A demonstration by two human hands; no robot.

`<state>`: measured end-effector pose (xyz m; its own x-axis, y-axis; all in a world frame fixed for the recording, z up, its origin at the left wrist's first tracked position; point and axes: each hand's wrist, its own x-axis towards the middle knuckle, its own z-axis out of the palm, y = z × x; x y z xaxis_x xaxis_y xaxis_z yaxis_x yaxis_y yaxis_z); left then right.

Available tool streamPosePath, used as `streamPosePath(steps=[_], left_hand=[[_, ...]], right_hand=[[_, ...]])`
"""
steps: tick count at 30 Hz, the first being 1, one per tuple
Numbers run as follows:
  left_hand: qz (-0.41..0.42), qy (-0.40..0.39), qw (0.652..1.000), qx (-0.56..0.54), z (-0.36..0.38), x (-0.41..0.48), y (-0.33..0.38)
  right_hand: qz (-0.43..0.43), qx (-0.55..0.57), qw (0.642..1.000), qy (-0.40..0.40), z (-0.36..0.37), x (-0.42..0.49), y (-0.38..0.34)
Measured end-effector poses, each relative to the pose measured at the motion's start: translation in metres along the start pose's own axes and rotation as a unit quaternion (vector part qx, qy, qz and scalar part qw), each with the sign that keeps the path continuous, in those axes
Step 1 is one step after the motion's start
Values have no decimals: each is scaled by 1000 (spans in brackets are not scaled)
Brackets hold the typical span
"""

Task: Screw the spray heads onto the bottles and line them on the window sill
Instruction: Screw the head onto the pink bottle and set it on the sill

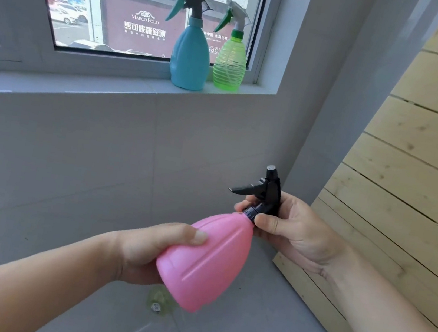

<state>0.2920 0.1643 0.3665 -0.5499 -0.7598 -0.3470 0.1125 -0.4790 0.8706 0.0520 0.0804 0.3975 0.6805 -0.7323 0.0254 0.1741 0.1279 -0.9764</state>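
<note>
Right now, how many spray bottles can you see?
3. A blue bottle and a green bottle stand side by side on the window sill; a pink bottle is held in both hands. A yellowish object on the floor is unclear.

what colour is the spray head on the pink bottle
Black spray head on the pink bottle, clearest in the head view.

The left hand wraps the wide lower body of a pink bottle, thumb lying across its ribbed side. The bottle tilts, neck pointing up and away from that grip. At the neck, the right hand pinches the collar of a black spray head between thumb and fingertips. Well above both grips, on the window sill, a blue spray bottle and a green spray bottle stand upright, just beside each other.
</note>
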Motion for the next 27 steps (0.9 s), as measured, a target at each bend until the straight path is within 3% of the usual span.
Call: streamPosePath(steps=[3,7,9,11,12,15,20,22,27], left_hand=[[71,125,974,177,8,7,2],[154,337,819,438,28,14,-1],[170,362,746,533,29,19,-5],[174,363,723,562,26,22,-8],[175,358,734,550,25,22,-8],[173,347,816,429,19,21,-5],[73,287,950,101,-1,17,5],[30,249,968,5,-9,15,7],[-63,149,985,-69,-19,10,1]], right_hand=[[9,-17,998,59,2,4,2],[0,-108,971,213,12,13,12],[-6,-111,960,256,16,17,17],[-5,-78,959,273,17,18,19],[-2,-63,959,277,16,18,19],[4,-49,959,278,14,17,19],[18,-67,962,263,17,15,22],[18,-62,965,256,18,16,23],[19,-60,967,246,18,17,25]])
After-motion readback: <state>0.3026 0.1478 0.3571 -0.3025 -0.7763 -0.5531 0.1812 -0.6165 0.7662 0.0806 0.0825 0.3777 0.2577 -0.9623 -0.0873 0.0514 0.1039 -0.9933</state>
